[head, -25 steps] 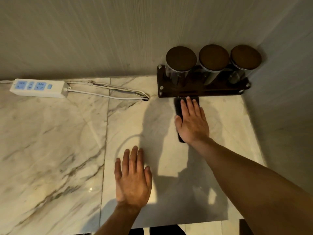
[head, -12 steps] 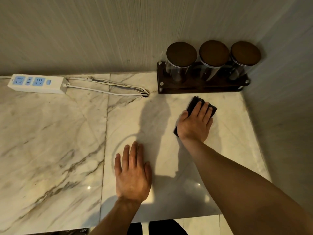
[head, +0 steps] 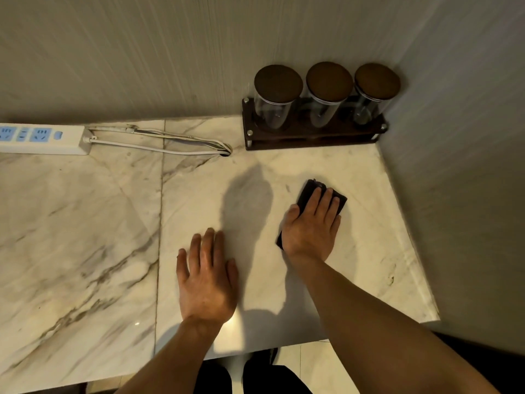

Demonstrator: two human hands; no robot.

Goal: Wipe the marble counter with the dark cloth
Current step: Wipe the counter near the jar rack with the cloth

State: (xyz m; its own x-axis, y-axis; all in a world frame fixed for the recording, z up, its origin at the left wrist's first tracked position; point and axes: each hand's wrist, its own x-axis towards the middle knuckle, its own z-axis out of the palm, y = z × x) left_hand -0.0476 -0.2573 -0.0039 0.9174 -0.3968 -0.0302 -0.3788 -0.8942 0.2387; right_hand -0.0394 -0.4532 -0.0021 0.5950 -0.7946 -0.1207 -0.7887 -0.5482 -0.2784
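Right of centre, on the marble: where the work sits, with the right hand (head: pixel 311 227) pressed flat on the dark cloth (head: pixel 308 194).
Cloth: folded into a narrow pad on the marble counter (head: pixel 85 223); one end shows past the fingertips, another edge beside the wrist.
Right-hand grip: fingers spread and laid flat, nothing curled around the cloth; it is pinned under the palm, not clutched.
Left hand: the left hand (head: pixel 206 280) lies open and empty on the marble in the lower middle of the frame, apparently bracing.
Risk, jar rack: the wooden rack (head: pixel 312 137) with three lidded glass jars (head: pixel 274 109) stands in the upper right corner; a long stroke away from the body could knock it.
Risk, cable: the white cord (head: pixel 159 147) and power strip (head: pixel 42 139) lie along the upper left edge; a sweep that way could snag the cord, and a damp cloth near sockets would be unwise. Whether the cloth is damp cannot be told.
Risk, slipping: held by pressure alone, the cloth may unfold or slide out.
Risk, coverage: small marks near the right edge (head: pixel 392 280) could be missed.
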